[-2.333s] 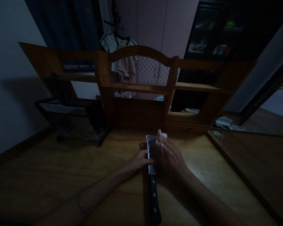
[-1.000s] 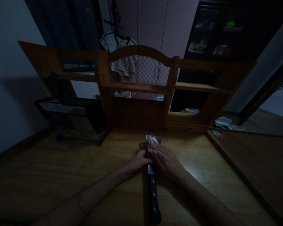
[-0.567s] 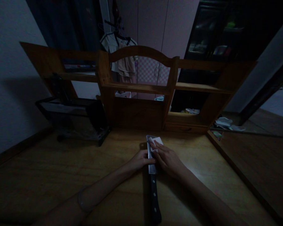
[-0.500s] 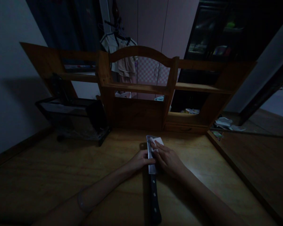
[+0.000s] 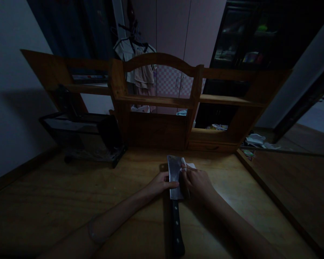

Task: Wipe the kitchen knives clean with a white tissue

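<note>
A cleaver (image 5: 174, 172) with a broad grey blade and a black riveted handle lies before me, the handle pointing toward me. My left hand (image 5: 163, 182) grips the blade from its left edge, thumb on the upper face and fingers underneath. At the blade's right edge, my right hand (image 5: 197, 181) pinches a white tissue (image 5: 184, 164) between its closed fingers. Part of the tissue sticks out above the knuckles. Whether it touches the blade there, I cannot tell.
The wooden tabletop (image 5: 83, 201) backs onto a wooden shelf unit (image 5: 156, 104). A black-framed box-like appliance (image 5: 81, 136) stands at the back left. White crumpled items (image 5: 256, 140) lie beyond the right edge. The room is dim.
My right hand has moved to the right with the tissue, from the blade's face to its right edge, and its fingers have curled. More of the blade shows. My left hand stays put.
</note>
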### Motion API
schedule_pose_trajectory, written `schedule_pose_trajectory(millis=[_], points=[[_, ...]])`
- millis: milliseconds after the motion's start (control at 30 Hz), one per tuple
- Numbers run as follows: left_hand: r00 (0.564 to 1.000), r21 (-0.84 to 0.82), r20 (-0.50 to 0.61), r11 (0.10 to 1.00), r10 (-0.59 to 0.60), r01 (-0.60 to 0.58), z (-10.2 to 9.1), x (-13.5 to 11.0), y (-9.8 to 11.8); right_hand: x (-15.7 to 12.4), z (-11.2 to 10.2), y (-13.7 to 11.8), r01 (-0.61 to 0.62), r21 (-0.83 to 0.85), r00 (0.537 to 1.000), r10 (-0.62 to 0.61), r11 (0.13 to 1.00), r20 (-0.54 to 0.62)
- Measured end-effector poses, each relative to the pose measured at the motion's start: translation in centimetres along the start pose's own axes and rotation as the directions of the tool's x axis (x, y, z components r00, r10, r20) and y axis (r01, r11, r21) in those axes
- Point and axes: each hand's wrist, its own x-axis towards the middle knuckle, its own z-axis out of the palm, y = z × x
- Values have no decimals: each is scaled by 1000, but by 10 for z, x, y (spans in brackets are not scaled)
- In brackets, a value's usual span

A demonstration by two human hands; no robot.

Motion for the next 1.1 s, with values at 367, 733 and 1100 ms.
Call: schedule_pose_trajectory(millis=[367,733,1100], points=[[1000,-29,4,1000,2,-2,1,-2,1,-2,-5,-5,178,179,963,-134,968,-233],[997,33,-5,996,80,-80,-1,3,-2,0,1,-9,375,364,926,-360,853,-110],[1000,-67,28,998,13,-11,1,-1,1,0,3,0,293,256,955,-267,921,-132]])
